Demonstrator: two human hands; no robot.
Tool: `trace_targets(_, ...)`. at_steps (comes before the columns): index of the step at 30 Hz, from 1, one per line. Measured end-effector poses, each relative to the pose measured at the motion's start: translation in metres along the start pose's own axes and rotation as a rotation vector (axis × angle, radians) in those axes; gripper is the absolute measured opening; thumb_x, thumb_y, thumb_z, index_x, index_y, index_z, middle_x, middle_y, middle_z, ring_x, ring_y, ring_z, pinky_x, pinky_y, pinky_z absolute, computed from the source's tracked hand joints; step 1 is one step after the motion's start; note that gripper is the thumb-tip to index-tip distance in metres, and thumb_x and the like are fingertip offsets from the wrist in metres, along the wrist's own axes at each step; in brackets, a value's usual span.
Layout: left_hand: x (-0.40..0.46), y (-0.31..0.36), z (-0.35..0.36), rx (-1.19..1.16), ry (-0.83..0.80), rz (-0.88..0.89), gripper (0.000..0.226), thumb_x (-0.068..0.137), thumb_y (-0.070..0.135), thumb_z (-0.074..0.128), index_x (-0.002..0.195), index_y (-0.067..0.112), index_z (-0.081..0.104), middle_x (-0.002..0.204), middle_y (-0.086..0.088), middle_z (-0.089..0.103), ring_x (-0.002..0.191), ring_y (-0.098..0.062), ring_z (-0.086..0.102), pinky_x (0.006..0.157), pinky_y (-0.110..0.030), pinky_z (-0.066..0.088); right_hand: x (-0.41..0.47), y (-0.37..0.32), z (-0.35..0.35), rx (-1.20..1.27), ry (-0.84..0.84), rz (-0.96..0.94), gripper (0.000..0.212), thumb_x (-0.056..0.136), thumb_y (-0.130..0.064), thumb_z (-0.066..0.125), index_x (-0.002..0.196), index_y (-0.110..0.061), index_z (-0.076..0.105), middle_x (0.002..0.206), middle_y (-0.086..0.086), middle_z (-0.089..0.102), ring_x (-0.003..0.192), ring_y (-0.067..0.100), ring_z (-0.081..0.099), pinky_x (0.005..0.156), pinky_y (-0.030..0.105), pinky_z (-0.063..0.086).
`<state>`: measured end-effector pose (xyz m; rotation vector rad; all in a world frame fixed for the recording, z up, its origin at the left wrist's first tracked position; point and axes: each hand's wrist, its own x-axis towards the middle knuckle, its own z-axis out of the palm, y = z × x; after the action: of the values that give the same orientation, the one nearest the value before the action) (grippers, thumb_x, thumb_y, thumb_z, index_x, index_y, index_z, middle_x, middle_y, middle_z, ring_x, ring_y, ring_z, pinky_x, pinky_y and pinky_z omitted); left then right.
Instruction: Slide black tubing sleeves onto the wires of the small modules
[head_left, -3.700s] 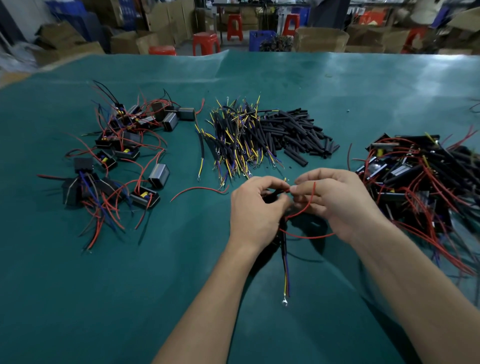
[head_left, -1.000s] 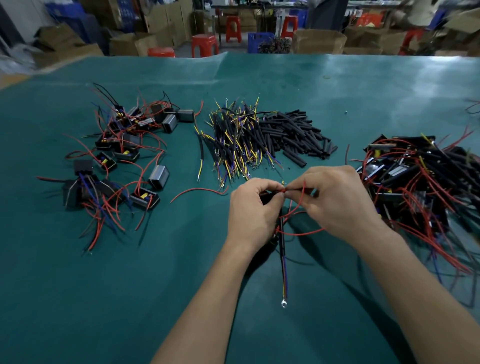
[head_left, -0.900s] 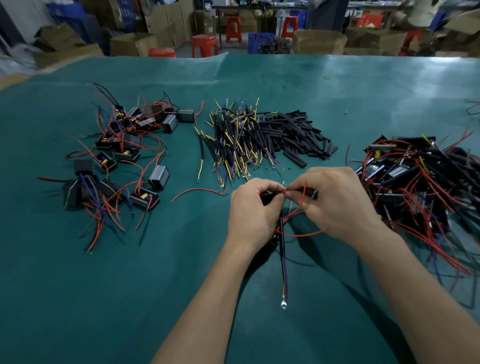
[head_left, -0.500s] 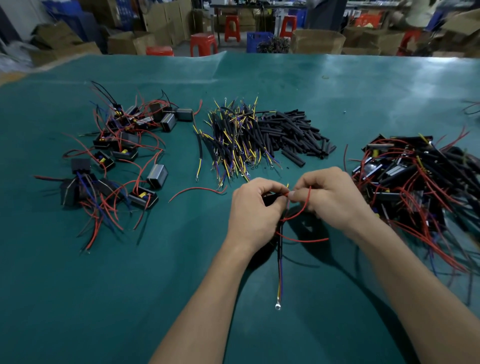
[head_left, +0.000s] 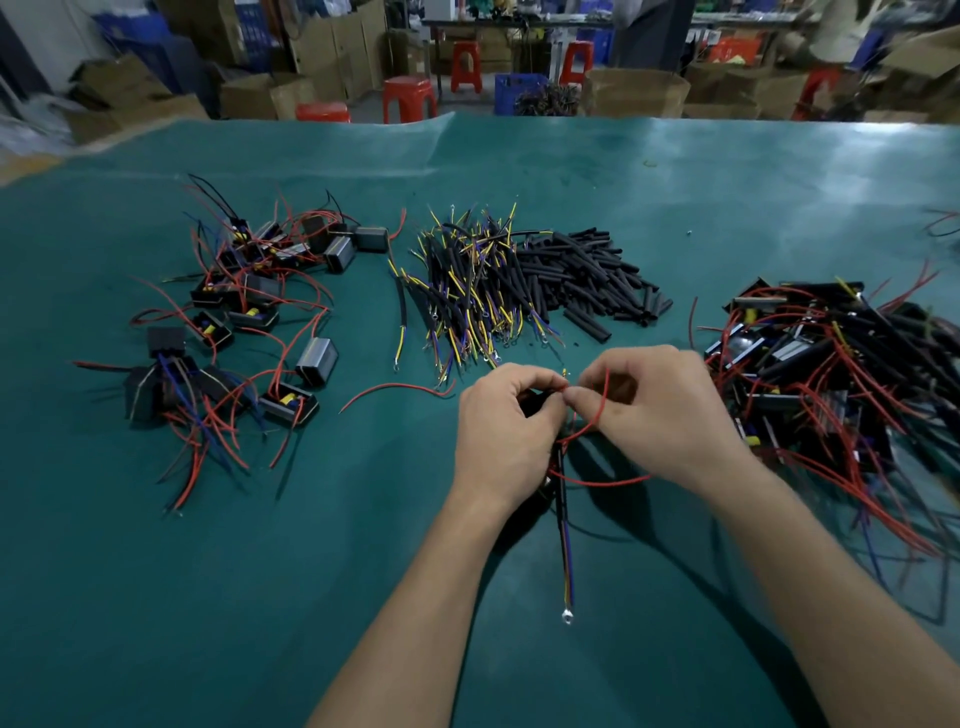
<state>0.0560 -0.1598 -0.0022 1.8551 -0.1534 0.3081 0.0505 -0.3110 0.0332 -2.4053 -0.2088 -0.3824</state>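
Observation:
My left hand (head_left: 501, 434) is closed around a small black module, mostly hidden in the palm. A sleeved lead (head_left: 565, 540) with a ring terminal hangs from it towards me. My right hand (head_left: 660, 415) pinches the module's red wire (head_left: 597, 480) right at my left fingertips; whether a sleeve sits between the fingers is hidden. Loose black tubing sleeves (head_left: 582, 275) lie in a pile at the table's middle. Sleeved yellow and purple wires (head_left: 467, 291) lie just left of that pile.
Small modules with red wires (head_left: 234, 322) are scattered on the left of the green table mat (head_left: 208, 571). A larger tangle of modules and wires (head_left: 841, 364) lies on the right. A single red wire (head_left: 395, 389) lies left of my hands. Boxes and red stools stand beyond the table.
My right hand has regripped the red wire closer to my left fingertips, and its loop has shifted. The hanging lead has swung slightly. The piles have not moved.

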Motion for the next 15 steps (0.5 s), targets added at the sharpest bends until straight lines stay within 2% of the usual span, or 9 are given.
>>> trace_targets(2, 0.0002, 0.001, 0.0001, 0.0, -0.005, -0.014, 0.014, 0.08, 0.005, 0.073, 0.086, 0.016, 0.079, 0.086, -0.001, 0.075, 0.083, -0.017, 0.07, 0.082, -0.038, 0.057, -0.0013, -0.0015, -0.0048, -0.112, 0.048, -0.212, 0.011, 0.077, -0.017, 0.086, 0.083, -0.016, 0.077, 0.071, -0.004, 0.069, 0.063, 0.01, 0.065, 0.064, 0.034, 0.056)
trace_targets(4, 0.0004, 0.0014, 0.0001, 0.001, -0.005, -0.024, 0.015, 0.08, 0.004, 0.072, 0.086, 0.017, 0.079, 0.085, 0.0, 0.075, 0.081, -0.016, 0.07, 0.081, -0.037, 0.057, -0.002, -0.0015, -0.0039, -0.138, 0.061, -0.297, 0.013, 0.077, -0.008, 0.085, 0.087, -0.011, 0.078, 0.077, 0.003, 0.07, 0.067, 0.02, 0.066, 0.064, 0.042, 0.057)
trace_targets(6, 0.0006, 0.0016, 0.0001, 0.008, 0.009, -0.037, 0.016, 0.08, 0.004, 0.072, 0.085, 0.017, 0.079, 0.085, 0.001, 0.075, 0.079, -0.013, 0.068, 0.08, -0.036, 0.057, -0.0023, -0.001, 0.0006, -0.202, 0.108, -0.345, 0.008, 0.079, -0.005, 0.083, 0.084, -0.01, 0.079, 0.076, 0.005, 0.07, 0.065, 0.027, 0.065, 0.062, 0.044, 0.056)
trace_targets(12, 0.0004, 0.003, -0.0005, 0.012, 0.012, -0.054, 0.014, 0.08, 0.004, 0.072, 0.085, 0.015, 0.08, 0.085, -0.001, 0.076, 0.081, -0.016, 0.07, 0.081, -0.037, 0.057, -0.0031, -0.0033, 0.0041, -0.277, 0.143, -0.354, 0.004, 0.082, -0.009, 0.075, 0.083, -0.01, 0.079, 0.074, 0.006, 0.069, 0.066, 0.036, 0.066, 0.058, 0.043, 0.054)
trace_targets(15, 0.0005, 0.0027, -0.0006, 0.003, 0.008, -0.059, 0.014, 0.079, 0.004, 0.072, 0.085, 0.014, 0.08, 0.085, -0.001, 0.076, 0.083, -0.017, 0.07, 0.082, -0.038, 0.057, -0.0038, -0.0066, 0.0047, -0.29, 0.124, -0.341, 0.019, 0.083, -0.022, 0.064, 0.082, -0.009, 0.078, 0.072, 0.007, 0.068, 0.066, 0.035, 0.065, 0.058, 0.044, 0.054)
